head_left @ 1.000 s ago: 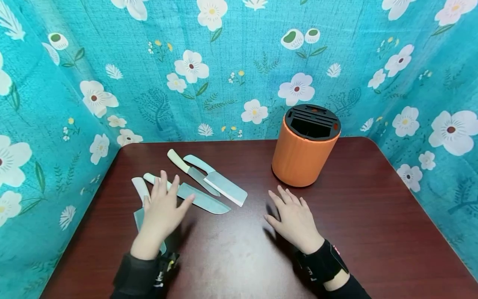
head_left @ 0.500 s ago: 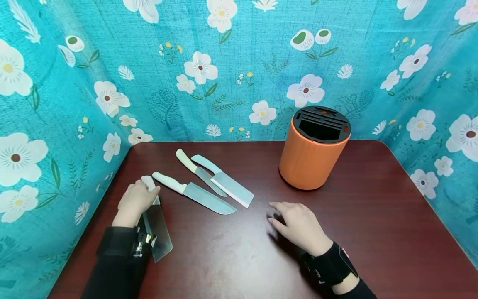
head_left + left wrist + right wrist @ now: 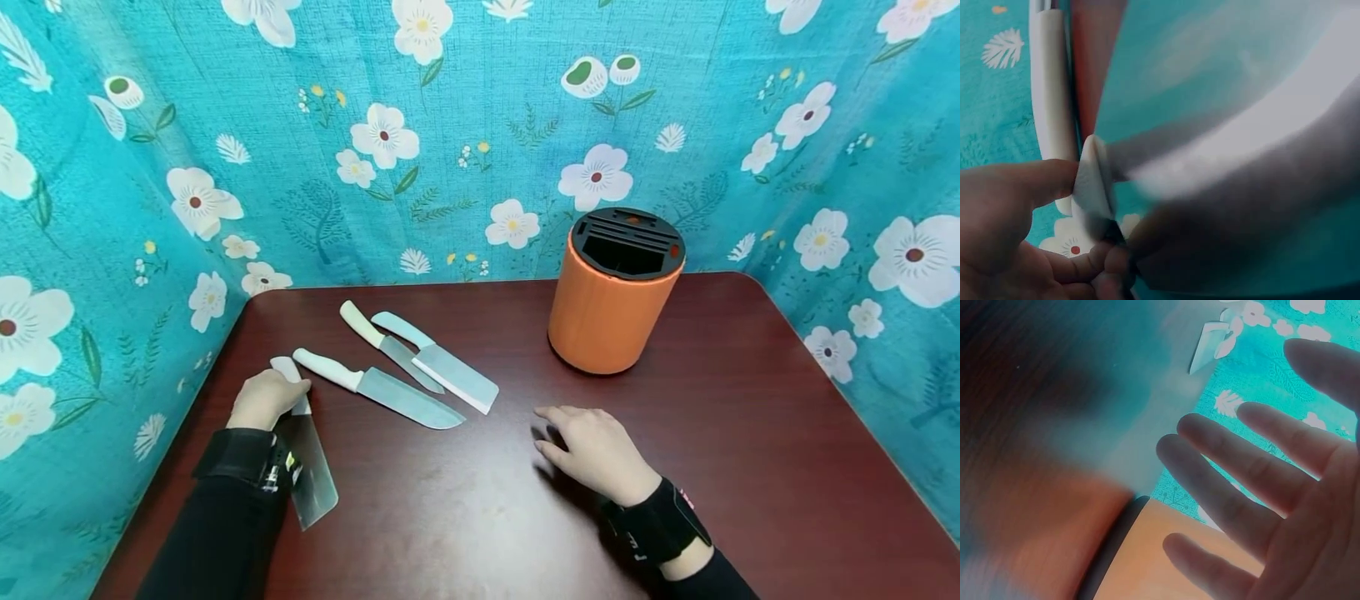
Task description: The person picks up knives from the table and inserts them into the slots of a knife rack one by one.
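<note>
My left hand (image 3: 262, 402) grips the white handle of a cleaver (image 3: 315, 479) at the table's left side. Its broad blade points toward the front edge. Close up in the left wrist view, thumb and fingers pinch the handle (image 3: 1092, 187) near the blade (image 3: 1254, 106), which reflects light. To the right of it lies a white-handled kitchen knife (image 3: 408, 400). Behind that, a cream-handled knife (image 3: 362, 323) rests partly under a smaller cleaver (image 3: 457, 375) with a pale blue handle. My right hand (image 3: 597, 450) hovers over the table with relaxed fingers, holding nothing; its fingers (image 3: 1229, 487) look spread in the right wrist view.
An orange round knife block (image 3: 609, 312) with a black slotted top (image 3: 628, 243) stands at the back right, beyond the right hand. The dark red-brown table (image 3: 465, 517) meets a blue flowered curtain (image 3: 465, 167) at the back and sides.
My left hand has come down and left from over the knives and now grips the cleaver's handle. The cleaver's blade has turned slightly. My right hand's fingers have drawn in a little.
</note>
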The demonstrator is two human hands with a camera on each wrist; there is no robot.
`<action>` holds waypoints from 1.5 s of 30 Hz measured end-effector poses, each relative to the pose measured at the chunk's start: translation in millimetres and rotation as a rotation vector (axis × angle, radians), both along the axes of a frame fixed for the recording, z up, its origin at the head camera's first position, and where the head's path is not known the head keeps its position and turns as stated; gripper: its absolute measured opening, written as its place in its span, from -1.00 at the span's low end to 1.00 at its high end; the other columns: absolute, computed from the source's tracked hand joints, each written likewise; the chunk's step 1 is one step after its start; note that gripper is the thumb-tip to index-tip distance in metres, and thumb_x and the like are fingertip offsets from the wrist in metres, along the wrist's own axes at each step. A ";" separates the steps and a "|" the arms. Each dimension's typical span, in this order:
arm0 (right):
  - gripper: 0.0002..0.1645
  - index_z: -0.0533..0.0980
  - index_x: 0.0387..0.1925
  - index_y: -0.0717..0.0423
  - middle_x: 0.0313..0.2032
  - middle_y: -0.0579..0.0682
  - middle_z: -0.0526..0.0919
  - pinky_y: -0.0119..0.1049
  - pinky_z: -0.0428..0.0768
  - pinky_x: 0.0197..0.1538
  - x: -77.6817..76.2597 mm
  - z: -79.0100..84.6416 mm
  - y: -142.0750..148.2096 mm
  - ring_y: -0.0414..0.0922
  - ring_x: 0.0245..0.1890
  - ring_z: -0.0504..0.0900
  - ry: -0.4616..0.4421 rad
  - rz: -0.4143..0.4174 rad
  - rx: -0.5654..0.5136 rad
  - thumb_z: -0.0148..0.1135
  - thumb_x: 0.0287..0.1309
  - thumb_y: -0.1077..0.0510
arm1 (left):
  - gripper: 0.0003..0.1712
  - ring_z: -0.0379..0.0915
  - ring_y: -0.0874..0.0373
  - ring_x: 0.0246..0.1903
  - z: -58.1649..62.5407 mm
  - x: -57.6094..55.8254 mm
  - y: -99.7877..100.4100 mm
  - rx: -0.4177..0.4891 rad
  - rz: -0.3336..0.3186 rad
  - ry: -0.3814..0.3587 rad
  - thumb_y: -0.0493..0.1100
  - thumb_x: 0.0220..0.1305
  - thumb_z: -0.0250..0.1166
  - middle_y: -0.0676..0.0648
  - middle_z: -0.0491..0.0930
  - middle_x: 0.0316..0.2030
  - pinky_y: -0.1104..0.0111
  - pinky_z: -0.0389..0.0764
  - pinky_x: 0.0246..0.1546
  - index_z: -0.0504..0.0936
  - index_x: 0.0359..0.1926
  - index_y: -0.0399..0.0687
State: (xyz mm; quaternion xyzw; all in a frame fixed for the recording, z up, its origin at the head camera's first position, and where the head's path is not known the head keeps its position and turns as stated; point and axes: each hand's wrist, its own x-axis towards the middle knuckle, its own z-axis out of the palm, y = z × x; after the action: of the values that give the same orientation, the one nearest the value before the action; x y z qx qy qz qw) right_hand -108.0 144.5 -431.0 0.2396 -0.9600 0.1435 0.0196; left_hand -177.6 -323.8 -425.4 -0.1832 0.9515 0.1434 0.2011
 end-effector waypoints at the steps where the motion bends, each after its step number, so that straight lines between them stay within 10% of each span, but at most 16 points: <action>1: -0.49 0.62 0.17 -0.04 0.04 -0.06 0.76 -0.07 0.66 0.07 -0.4 0.5 -0.2 -0.09 -0.01 0.74 -0.005 0.001 0.001 0.37 0.23 -0.12 | -0.25 0.50 -0.36 -0.04 -0.4 0.9 0.7 0.006 0.022 0.004 0.11 0.45 0.01 -0.58 0.48 0.05 -0.03 0.59 -0.07 0.43 0.17 -0.63; 11: -0.49 0.62 0.17 -0.03 0.01 -0.05 0.76 -0.09 0.68 0.02 -0.9 2.9 0.5 -0.10 -0.08 0.75 -0.010 -0.008 -0.001 0.38 0.23 -0.10 | -0.21 0.25 -0.58 0.22 12.8 6.3 8.3 0.091 0.176 0.035 0.08 0.50 -0.07 -0.67 0.25 0.23 -0.46 0.21 0.25 0.23 0.34 -0.63; 19: -0.57 0.65 0.11 -0.04 -0.50 -0.28 0.56 -0.40 0.44 -0.40 -3.9 13.0 -4.0 -0.36 -0.54 0.40 0.036 -0.007 -0.061 0.37 0.24 -0.05 | -0.46 0.49 -0.20 -0.46 59.2 23.5 40.2 0.024 -0.109 0.321 -0.05 0.48 -0.10 -0.38 0.51 -0.48 0.13 0.49 -0.44 0.50 -0.46 -0.41; 30: -0.80 0.72 -0.08 -0.09 -0.55 -0.30 0.55 -0.49 0.33 -0.50 -12.7 61.9 -20.1 -0.39 -0.56 0.37 0.178 0.081 -0.345 0.32 0.29 0.04 | -0.62 0.42 -0.03 -0.49 123.9 63.4 120.5 0.207 -0.177 0.719 -0.04 0.47 -0.06 -0.24 0.47 -0.44 0.27 0.41 -0.50 0.39 -0.18 -0.33; 45: -0.56 0.55 0.13 0.03 -0.49 -0.22 0.51 -0.38 0.43 -0.38 -19.3 163.6 -52.2 -0.29 -0.50 0.43 -0.012 0.443 -0.671 0.41 0.23 0.13 | -0.93 0.42 0.30 -0.31 135.2 90.1 188.7 0.511 -0.845 0.739 -0.22 0.39 0.16 0.07 0.51 -0.33 0.39 0.54 -0.27 0.48 -0.13 -0.05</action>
State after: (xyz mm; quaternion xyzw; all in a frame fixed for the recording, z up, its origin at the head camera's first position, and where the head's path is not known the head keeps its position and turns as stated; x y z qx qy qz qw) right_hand -127.3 92.3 -267.4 0.4200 -0.7851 0.4512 0.0596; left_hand -87.5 -135.1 -290.1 0.3253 0.8843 0.3287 -0.0648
